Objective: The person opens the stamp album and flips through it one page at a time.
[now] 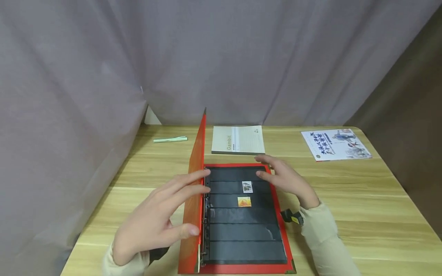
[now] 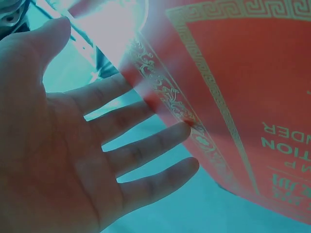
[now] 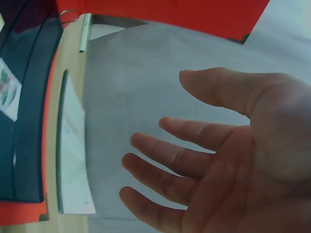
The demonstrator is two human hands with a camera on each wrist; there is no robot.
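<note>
A red stamp album (image 1: 281, 234) lies on the table, its front cover (image 1: 197, 157) standing nearly upright on the left. Its black stock page (image 1: 241, 251) holds a grey-white stamp (image 1: 247, 187) and, lower, a yellow-orange stamp (image 1: 244, 202) in the strips. My left hand (image 1: 155, 216) is at the cover's edge with fingers extended; in the left wrist view the fingertips meet or nearly meet the gold-patterned outer face (image 2: 252, 87). Whether they press on it I cannot tell. Over the page's upper right corner hovers my right hand (image 1: 286, 178), fingers spread, holding nothing.
Behind the album lies a pale notebook (image 1: 238, 140) marked Gambit. A light green pen-like stick (image 1: 170, 139) is at the back left, and an illustrated booklet (image 1: 336, 144) at the back right. Grey curtains (image 1: 221, 61) hang behind the wooden table (image 1: 345, 199).
</note>
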